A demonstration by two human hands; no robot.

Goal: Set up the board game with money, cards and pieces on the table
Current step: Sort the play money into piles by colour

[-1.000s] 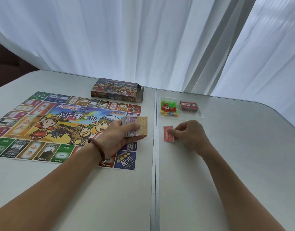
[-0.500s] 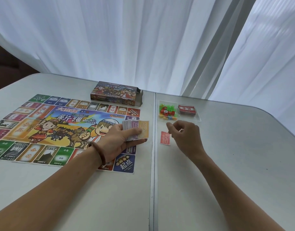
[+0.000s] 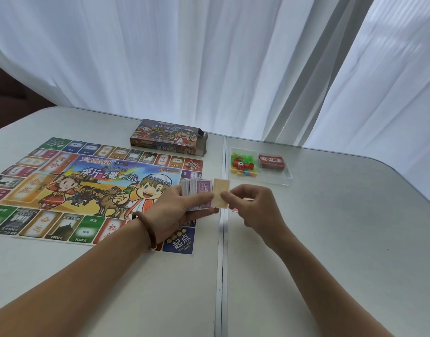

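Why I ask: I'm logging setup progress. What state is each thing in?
Board: unfolded, flat on the table.
Game box: lying flat, right end open.
Money stack: gripped in left hand.
Tan note: pinched by right hand, partly off the stack.
Clear tray: holds loose pieces and red card deck.
Red note: on table, mostly hidden by right hand.

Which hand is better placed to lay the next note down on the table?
Probably the right. The right hand pinches the tan note that sticks out of the money stack. The left hand is busy gripping that stack.
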